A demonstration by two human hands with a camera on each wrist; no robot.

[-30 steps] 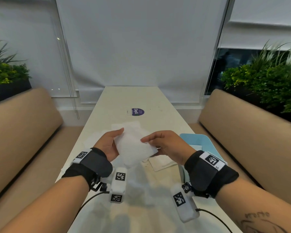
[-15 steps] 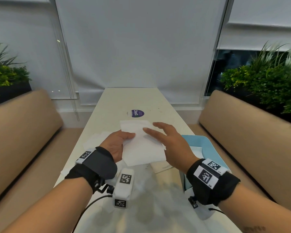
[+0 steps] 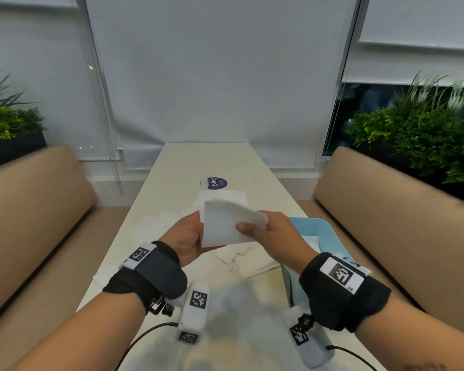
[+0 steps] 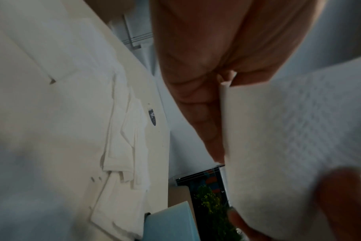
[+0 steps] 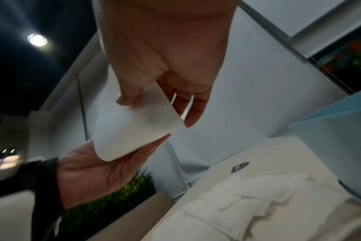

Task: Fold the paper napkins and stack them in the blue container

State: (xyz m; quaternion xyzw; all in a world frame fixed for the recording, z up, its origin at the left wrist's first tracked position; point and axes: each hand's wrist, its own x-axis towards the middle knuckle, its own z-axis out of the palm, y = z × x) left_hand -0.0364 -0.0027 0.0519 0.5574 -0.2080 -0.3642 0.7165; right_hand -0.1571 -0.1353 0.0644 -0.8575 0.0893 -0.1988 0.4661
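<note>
White napkin, flat a moment ago, now doubled over above bench | left hand and right hand fingers clamped on its side edges | fold nearly done; blue container near right awaits.

long surface runs straight ahead. left seat lies along its left side, right seat along its right. left plants stand behind the left seat, right plants behind the right seat. blind hangs behind the far end.

sticker sits on the surface at mid-length. held napkin is above the surface, between the hands: left hand at its left edge, right hand at its right edge. loose napkins lie on the surface beneath the hands. far napkins lie just before the sticker.

container sits at the surface's right edge, just right of the right hand.
</note>
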